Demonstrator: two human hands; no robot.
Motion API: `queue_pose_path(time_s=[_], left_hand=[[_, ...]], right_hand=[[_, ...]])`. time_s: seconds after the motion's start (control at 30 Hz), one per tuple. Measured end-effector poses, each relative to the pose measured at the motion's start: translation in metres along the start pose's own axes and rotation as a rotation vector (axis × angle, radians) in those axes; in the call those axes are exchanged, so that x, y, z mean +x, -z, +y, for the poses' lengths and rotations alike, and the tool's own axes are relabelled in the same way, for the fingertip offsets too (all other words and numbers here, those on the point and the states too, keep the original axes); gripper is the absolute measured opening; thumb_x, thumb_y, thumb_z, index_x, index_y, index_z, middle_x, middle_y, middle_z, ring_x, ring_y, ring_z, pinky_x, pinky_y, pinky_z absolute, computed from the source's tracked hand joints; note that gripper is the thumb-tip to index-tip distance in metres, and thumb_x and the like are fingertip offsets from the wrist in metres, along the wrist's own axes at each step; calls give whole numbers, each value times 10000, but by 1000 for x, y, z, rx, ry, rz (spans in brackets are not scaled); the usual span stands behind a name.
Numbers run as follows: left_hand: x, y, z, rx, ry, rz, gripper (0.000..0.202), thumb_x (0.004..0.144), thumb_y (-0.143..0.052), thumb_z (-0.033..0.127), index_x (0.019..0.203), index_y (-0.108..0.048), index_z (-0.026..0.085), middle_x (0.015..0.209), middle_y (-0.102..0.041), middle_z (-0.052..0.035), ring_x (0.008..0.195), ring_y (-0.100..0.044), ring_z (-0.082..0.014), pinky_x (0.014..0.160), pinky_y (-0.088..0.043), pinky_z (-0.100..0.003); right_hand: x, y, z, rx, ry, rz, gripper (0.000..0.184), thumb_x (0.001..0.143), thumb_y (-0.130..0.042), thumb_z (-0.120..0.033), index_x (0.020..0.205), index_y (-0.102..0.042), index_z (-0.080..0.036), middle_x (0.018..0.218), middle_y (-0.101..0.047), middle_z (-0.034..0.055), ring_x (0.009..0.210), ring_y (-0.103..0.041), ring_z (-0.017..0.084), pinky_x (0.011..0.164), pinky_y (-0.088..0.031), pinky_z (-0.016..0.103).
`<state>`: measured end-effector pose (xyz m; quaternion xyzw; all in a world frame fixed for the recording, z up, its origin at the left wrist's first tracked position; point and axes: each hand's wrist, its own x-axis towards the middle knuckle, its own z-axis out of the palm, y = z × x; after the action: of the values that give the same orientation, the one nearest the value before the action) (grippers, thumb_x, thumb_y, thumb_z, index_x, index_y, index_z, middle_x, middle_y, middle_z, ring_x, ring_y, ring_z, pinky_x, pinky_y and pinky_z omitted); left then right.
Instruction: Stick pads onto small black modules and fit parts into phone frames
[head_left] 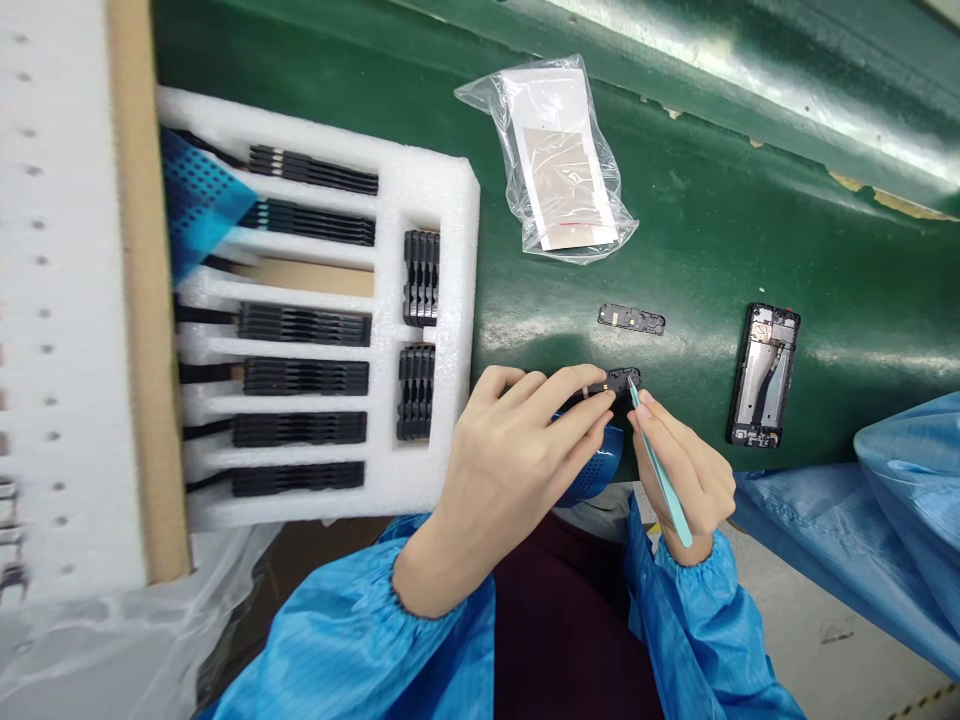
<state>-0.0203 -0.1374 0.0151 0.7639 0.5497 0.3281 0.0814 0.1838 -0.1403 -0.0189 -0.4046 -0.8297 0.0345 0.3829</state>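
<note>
Left hand [517, 440]: my fingers are closed on the left end of a small black flat plastic part [621, 380], near the front edge of the green work surface [697, 230]; cannot tell whether the part rests on it. Right hand [686, 470]: narrow pinch on slender pale-teal tweezers [664, 470], slanting, points at the part's right end. Contact of the points: too small to confirm. A second black oblong plastic part [631, 319] lies just beyond my fingers. Well to the right: a black-rimmed rectangular phone frame [763, 375], silvery inside. To my left: a white foam tray [454, 250] with black parts stacked in its slots.
</note>
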Motion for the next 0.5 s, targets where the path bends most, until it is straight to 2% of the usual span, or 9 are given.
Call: queue_pose_path(time_s=[0.1,0.23,0.3,0.4,0.43,0.5], left_hand=[[0,0,0,-2,-1,1,109,1042,-696,91,1062,-774,165,1209,-842,-52,859,-752,-203,758,-489,-413],[0,-2,0,-3,12,-6,98,1051,-699,112,1065,-776,170,1203,-845,-47,851,-755,-204,761,-491,-419],[0,-2,0,-7,19,-6,94,1056,-701,125,1079,-776,178,1192,-847,-41,850,-760,-201,762,-490,-416],[0,0,2,-62,38,-3,104,1057,-706,127,1104,-775,189,1232,-832,-47,823,-756,-177,785,-497,-394],[-1,1,3,-77,51,1,106,1056,-709,133,1113,-775,195,1254,-821,-54,800,-745,-167,793,-500,-386],[-1,2,3,-68,93,-5,135,1052,-714,156,1170,-767,196,1288,-793,-77,812,-735,-177,802,-510,-377]], right_hand=[[0,-1,0,2,6,5,654,936,-797,35,1543,-651,-161,1395,-771,125,1142,-837,298,903,-772,369],[2,1,-3,8,-62,47,687,914,-831,17,1526,-665,-248,1299,-826,72,1062,-856,277,860,-775,375],[8,5,-6,68,-179,137,569,938,-824,-40,1443,-708,-276,1274,-832,64,1072,-850,283,845,-772,406],[25,15,-7,175,-342,264,257,1052,-653,-129,1255,-731,-266,1315,-784,101,1175,-807,313,910,-736,514],[32,19,-6,195,-366,249,239,1077,-579,-130,1212,-723,-264,1284,-778,104,1165,-799,305,926,-718,530],[48,24,-2,210,-372,112,289,1090,-483,-111,1177,-716,-258,1146,-771,87,1071,-785,263,917,-686,492]])
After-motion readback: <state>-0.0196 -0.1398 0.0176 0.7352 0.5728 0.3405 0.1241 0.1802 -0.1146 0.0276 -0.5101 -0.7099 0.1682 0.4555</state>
